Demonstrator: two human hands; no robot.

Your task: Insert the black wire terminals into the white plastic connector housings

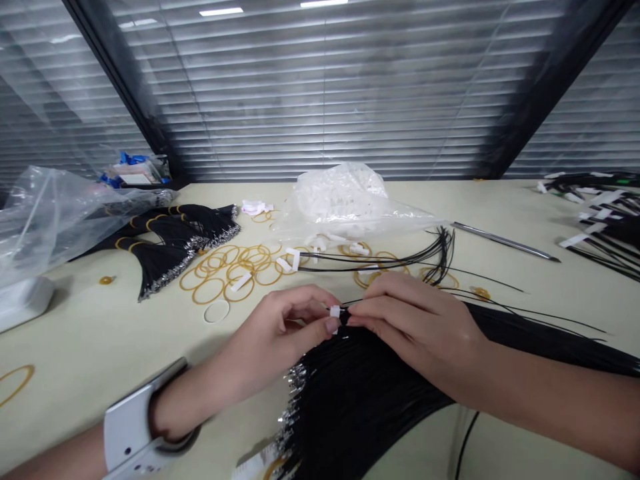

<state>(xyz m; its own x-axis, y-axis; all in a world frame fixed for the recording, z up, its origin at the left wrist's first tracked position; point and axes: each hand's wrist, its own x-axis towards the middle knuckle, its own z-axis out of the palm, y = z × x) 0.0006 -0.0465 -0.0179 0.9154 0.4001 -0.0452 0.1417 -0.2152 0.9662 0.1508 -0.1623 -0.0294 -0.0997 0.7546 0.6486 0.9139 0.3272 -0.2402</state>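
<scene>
My left hand (280, 337) and my right hand (410, 320) meet at the middle of the table, fingertips pinched together on a small white connector (335, 311). A thin black wire (400, 299) leads from that connector to the right, under my right fingers. Just below both hands lies a large fan of black wires (360, 393) with silver tips at its left end. A white band sits on my left wrist (131, 427).
Yellow rubber bands (225, 267) and white connectors lie scattered behind my hands. Bundled black wires (170, 243) lie back left, a clear bag of white parts (345, 197) back centre, plastic bags (50, 213) far left, metal tweezers (505, 241) and labelled wire bundles (600, 220) right.
</scene>
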